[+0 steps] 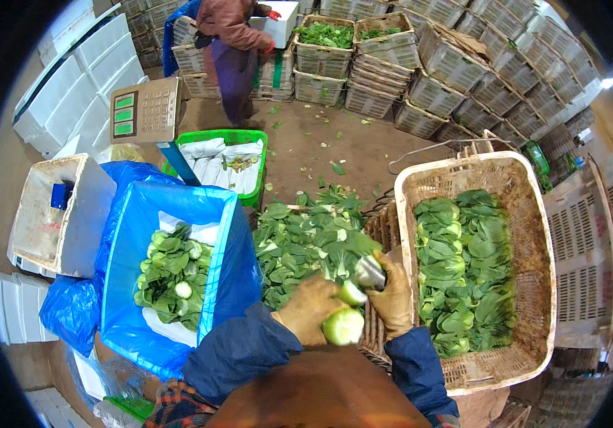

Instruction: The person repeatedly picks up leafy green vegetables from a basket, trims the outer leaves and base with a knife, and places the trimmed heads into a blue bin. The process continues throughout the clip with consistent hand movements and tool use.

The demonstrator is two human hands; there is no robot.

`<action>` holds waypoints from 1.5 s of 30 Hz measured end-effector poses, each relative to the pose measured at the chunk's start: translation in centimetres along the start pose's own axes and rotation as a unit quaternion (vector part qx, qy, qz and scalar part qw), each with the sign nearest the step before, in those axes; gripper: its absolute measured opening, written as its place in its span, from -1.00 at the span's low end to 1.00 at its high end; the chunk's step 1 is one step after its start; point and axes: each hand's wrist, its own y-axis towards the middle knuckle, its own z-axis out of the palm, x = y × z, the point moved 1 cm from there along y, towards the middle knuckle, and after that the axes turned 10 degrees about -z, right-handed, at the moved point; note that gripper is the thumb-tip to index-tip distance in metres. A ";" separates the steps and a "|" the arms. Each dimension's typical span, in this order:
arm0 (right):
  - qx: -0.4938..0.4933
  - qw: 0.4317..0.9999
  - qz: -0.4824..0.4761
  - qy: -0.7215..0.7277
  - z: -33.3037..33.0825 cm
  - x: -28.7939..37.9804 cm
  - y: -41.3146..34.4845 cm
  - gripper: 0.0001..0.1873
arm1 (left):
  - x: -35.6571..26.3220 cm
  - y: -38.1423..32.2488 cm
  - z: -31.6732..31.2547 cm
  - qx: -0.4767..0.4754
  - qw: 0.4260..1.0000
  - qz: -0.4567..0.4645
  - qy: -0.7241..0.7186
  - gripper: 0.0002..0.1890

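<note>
My left hand (309, 307), in what looks like a tan glove, grips bok choy heads; the pale cut base of one bok choy (343, 326) faces right. Another cut bok choy (351, 293) shows just above it, close to both hands. My right hand (392, 299) is closed around a shiny metal tool, perhaps a short blade (372, 274); blurred leaves show beside it. Beneath the hands lies a heap of loose bok choy leaves (296, 249). To the right, a dirty plastic crate (528, 224) holds bok choy in two rows (461, 273).
At left, a blue-lined box (119, 299) contains bok choy (175, 275). A digital scale (146, 109) stands behind it, beside a green basket (262, 160) of white-wrapped bundles. Beyond, a person (234, 43) handles a white foam box (280, 24) near stacked crates (376, 80). Leaf scraps litter the floor (306, 139).
</note>
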 end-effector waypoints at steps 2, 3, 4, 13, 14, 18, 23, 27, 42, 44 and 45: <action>-0.035 0.998 0.042 0.032 0.0 -0.7 0.1 -0.15 | -0.6 -0.4 -0.5 0.142 0.989 -0.002 -0.038 -0.29; -0.047 0.965 0.147 0.213 -0.1 -1.0 -0.3 -0.16 | -0.6 -0.4 -1.0 0.156 0.987 -0.045 0.011 -0.27; -0.057 0.946 0.182 0.264 0.1 -1.2 -0.2 -0.15 | -0.2 -0.4 -1.7 0.169 0.980 -0.078 0.063 -0.24; -0.015 0.911 0.121 0.394 1.2 4.4 0.9 -0.21 | 5.1 1.0 2.2 -0.002 0.966 0.008 -0.257 -0.01; -0.018 0.896 0.123 0.427 0.9 4.9 0.7 -0.21 | 5.2 0.8 3.3 -0.019 0.955 -0.013 -0.297 -0.03; 0.140 0.916 0.129 0.354 -0.6 3.4 0.3 -0.27 | 5.0 -0.1 4.3 0.024 0.872 -0.120 -0.474 -0.10; 0.150 0.942 0.141 0.263 -2.2 -3.4 2.0 -0.52 | 5.1 -2.5 2.5 0.124 0.607 -0.208 -0.757 -0.25; 0.120 0.967 0.167 -0.151 -1.2 -3.3 4.8 -0.17 | 6.9 -5.8 3.0 -0.047 0.747 -0.086 -0.657 -0.11; 0.409 0.874 -0.204 0.167 32.2 25.9 17.9 -0.51 | 24.6 -29.1 -8.9 -0.529 0.526 -0.365 -0.557 -0.53; 0.405 0.877 -0.255 0.047 39.2 28.6 20.7 -0.46 | 33.1 -29.6 -9.9 -0.605 0.520 -0.352 -0.490 -0.56; 0.393 0.880 -0.265 0.013 42.8 29.4 21.8 -0.43 | 37.7 -29.4 -10.1 -0.643 0.522 -0.299 -0.474 -0.62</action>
